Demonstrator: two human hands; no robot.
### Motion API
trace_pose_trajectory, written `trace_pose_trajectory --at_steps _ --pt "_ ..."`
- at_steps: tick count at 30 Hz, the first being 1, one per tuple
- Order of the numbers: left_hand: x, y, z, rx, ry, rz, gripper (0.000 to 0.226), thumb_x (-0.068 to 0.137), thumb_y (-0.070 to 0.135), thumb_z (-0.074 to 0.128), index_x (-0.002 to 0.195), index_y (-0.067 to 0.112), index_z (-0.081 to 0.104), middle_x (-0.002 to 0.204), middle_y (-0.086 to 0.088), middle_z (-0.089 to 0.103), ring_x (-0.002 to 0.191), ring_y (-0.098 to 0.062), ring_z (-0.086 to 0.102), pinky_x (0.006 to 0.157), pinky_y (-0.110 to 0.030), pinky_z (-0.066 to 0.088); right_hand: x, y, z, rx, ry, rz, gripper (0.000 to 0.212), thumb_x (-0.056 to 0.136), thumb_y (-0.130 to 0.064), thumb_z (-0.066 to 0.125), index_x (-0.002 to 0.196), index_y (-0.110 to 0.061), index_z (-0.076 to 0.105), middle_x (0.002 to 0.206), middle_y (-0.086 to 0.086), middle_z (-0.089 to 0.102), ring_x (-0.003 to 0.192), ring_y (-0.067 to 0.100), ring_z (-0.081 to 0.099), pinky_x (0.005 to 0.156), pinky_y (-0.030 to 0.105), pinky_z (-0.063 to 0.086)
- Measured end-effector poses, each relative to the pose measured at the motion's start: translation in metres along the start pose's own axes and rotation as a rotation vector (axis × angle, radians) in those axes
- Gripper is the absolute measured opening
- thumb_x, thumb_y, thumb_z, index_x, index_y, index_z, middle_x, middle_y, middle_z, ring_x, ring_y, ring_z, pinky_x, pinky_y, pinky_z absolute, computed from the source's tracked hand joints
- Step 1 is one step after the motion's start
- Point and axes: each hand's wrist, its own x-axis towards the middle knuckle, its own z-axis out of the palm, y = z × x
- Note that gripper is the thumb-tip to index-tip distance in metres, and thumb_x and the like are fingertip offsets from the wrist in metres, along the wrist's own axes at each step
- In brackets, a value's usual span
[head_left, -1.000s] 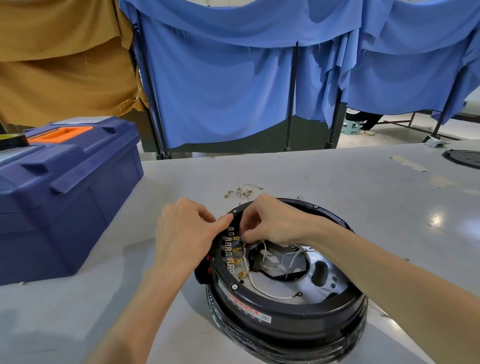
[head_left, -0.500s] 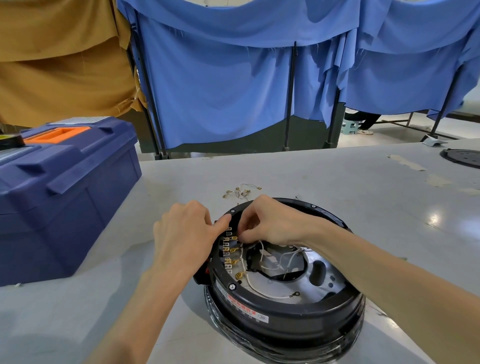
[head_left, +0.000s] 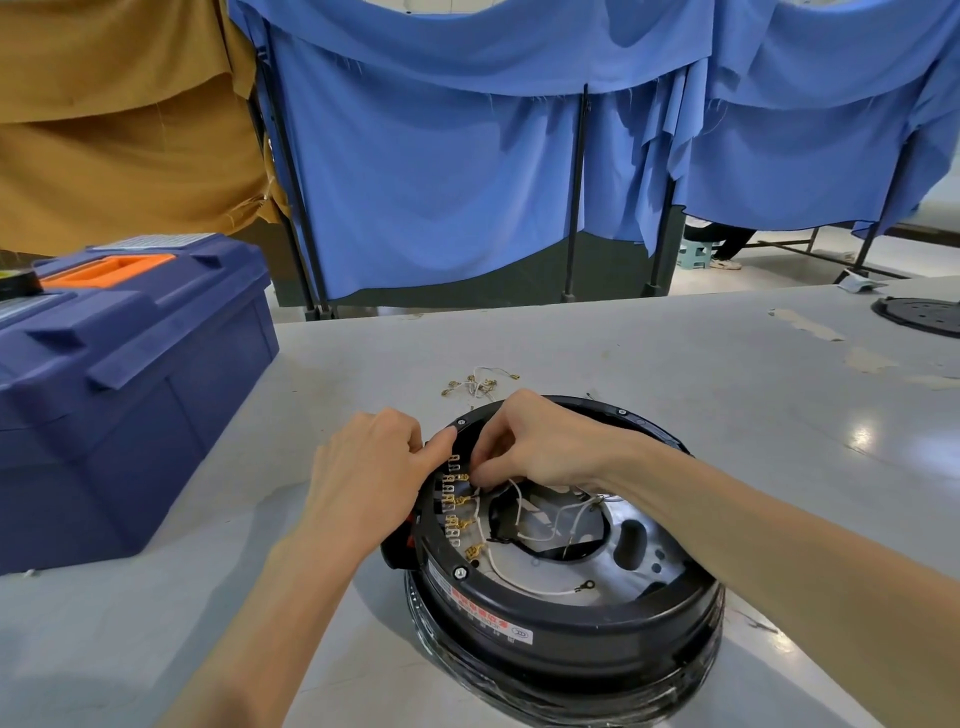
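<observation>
Head view: a round black housing (head_left: 571, 618) lies upturned on the grey table (head_left: 675, 364), straight ahead of the person and close in, with both forearms converging on its far-left edge.

The left hand (head_left: 369, 483) comes in from outside the rim. Its thumb lies straight along the top of the rim and its fingers curl against the outer wall, so it seems to clamp that edge and steady the housing.

The right hand (head_left: 540, 447) reaches across the open top from the other side. Its fingers are curled tight and its fingertips pinch the end of a white lead (head_left: 517, 499). The connector on that end is hidden under the fingers.

The terminal row (head_left: 452, 506) decides the coming move. It follows the inner left rim, its long axis running from near the person to far, and it lies between the 2 hands. The right hand's fingertips are touching it near its far end, while the left thumb sits just outside it. Seating the connector probably means a short push outward toward that thumb.

Another white wire (head_left: 524, 590) loops loose inside the housing. Spare connectors (head_left: 475, 384) lie just beyond the rim, and a blue toolbox (head_left: 130, 395) stands well to the left.
</observation>
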Motion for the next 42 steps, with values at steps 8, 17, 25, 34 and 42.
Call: trace_pose_trajectory --at_steps 8,17,25,34,42 --pt "0.0023 -0.0025 0.003 -0.063 -0.027 -0.007 0.059 0.092 0.05 0.052 0.057 0.003 0.046 0.056 -0.011 0.046 0.055 -0.025 0.036 0.048 -0.032 0.026 0.0019 -0.002 0.0012 -0.022 0.001 0.001 0.006 0.081 -0.001 0.07 0.083 0.0 0.076 0.045 -0.013 0.057 0.041 0.0 0.046 0.045 0.011 0.035" --pt "0.0031 -0.0028 0.0026 -0.082 -0.04 0.0 0.054 0.092 0.047 0.053 0.055 0.011 0.038 0.054 -0.008 0.041 0.055 -0.025 0.034 0.048 -0.033 0.025 0.0002 -0.005 0.0005 -0.025 -0.001 -0.009 0.007 0.083 0.001 0.068 0.085 0.003 0.074 0.039 -0.014 0.052 0.034 0.0 0.044 0.039 0.007 0.03" --pt "0.0045 -0.0037 0.004 -0.089 -0.053 0.004 0.052 0.092 0.047 0.054 0.056 0.012 0.038 0.056 -0.008 0.037 0.056 -0.024 0.031 0.049 -0.033 0.025 0.0035 -0.0043 0.0025 -0.024 -0.001 -0.004 0.007 0.081 -0.002 0.07 0.083 -0.004 0.077 0.059 -0.002 0.062 0.052 0.006 0.05 0.054 0.018 0.04" --pt "0.0051 -0.0048 0.0049 -0.105 -0.056 0.006 0.053 0.092 0.046 0.054 0.056 0.011 0.038 0.056 -0.009 0.037 0.056 -0.025 0.03 0.051 -0.034 0.026 0.0042 -0.004 0.0028 -0.023 -0.001 -0.022 0.008 0.081 -0.002 0.07 0.077 -0.007 0.075 0.053 -0.005 0.06 0.046 0.005 0.046 0.047 0.014 0.036" --pt "0.0036 -0.0026 0.0026 -0.113 -0.019 0.001 0.055 0.089 0.047 0.058 0.052 0.012 0.036 0.05 -0.006 0.035 0.051 -0.022 0.03 0.048 -0.032 0.025 0.0052 -0.0056 0.0041 -0.057 0.033 0.002 0.009 0.083 -0.002 0.071 0.078 -0.009 0.075 0.054 -0.009 0.06 0.047 -0.001 0.052 0.055 0.014 0.043"
